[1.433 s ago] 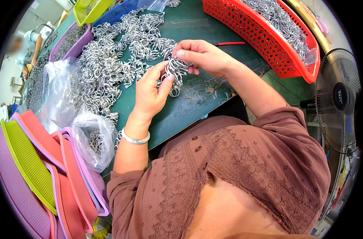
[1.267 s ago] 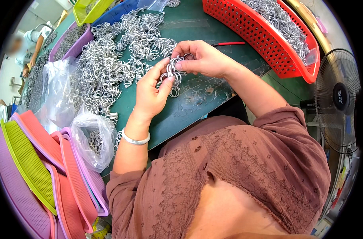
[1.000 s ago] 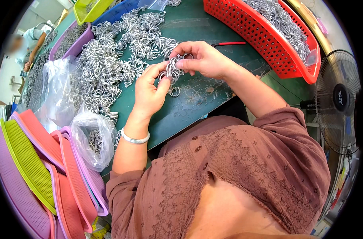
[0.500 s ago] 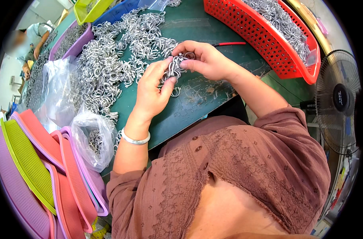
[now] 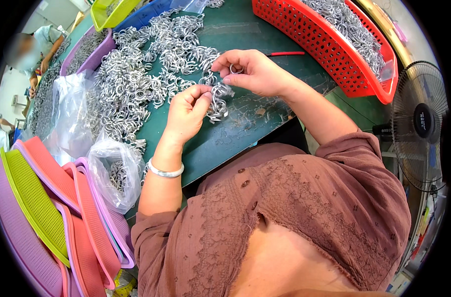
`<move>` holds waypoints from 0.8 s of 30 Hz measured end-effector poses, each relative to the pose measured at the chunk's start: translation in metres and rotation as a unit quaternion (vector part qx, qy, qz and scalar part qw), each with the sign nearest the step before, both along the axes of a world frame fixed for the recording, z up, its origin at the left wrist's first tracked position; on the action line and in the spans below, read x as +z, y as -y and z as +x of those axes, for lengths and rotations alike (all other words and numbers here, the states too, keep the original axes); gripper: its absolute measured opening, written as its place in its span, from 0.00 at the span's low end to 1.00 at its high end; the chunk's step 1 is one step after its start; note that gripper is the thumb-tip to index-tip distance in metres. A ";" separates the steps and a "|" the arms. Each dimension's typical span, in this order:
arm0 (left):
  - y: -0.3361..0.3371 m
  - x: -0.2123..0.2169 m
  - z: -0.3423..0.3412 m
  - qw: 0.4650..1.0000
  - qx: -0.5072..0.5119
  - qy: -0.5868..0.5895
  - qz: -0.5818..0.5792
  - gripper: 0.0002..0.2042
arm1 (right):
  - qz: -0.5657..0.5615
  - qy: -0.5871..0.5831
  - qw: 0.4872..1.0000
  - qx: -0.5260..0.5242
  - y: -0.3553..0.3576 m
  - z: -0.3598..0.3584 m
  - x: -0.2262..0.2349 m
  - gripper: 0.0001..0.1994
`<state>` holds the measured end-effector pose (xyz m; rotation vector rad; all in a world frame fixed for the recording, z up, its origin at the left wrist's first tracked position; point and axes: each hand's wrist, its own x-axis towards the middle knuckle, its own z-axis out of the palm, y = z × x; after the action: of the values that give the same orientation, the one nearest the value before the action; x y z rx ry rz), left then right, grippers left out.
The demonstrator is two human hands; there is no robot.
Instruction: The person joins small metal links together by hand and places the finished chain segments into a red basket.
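Pinching a bunch of rings point(image 5: 218, 105) between thumb and fingers of the left hand point(image 5: 186, 110), over the near part of the green table point(image 5: 200, 151). Half curling the right hand point(image 5: 259, 74) just beside it, around a single ring point(image 5: 231, 68). Beyond, on the table, in a broad silvery heap point(image 5: 129, 81). Farther right, past a red-handled tool point(image 5: 289, 53), in a red basket point(image 5: 317, 52). On the fan point(image 5: 412, 101), at its dark centre, in pale lettering point(image 5: 422, 120).

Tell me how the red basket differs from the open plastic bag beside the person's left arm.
The red basket is opaque, with holes through its wall; the plastic bag is clear. The red basket keeps a stiff, straight-walled shape, while the plastic bag is crumpled. The red basket is heaped with metal rings; the plastic bag shows only a small cluster. Both hold grey metal rings.
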<state>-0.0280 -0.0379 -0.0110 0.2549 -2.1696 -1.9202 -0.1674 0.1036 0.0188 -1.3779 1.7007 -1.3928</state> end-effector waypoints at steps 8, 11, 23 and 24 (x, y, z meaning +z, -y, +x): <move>0.001 -0.003 -0.002 0.993 0.027 -0.089 0.070 0.05 | 0.075 -0.095 0.992 0.018 0.001 0.006 -0.009 0.18; 0.001 -0.005 -0.001 0.996 0.047 -0.080 -0.005 0.05 | 0.034 -0.136 0.990 -0.030 0.002 0.009 -0.011 0.18; 0.006 -0.001 -0.002 0.987 0.008 -0.032 0.158 0.05 | 0.025 -0.204 0.979 0.001 0.004 0.010 -0.006 0.14; 0.005 -0.001 -0.002 0.982 0.007 -0.032 0.187 0.05 | 0.038 -0.157 0.987 0.021 0.003 0.009 -0.004 0.14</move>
<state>-0.0296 -0.0425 -0.0116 0.2658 -1.7497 -2.2830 -0.1587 0.1001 0.0147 -1.6485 1.8857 -1.1193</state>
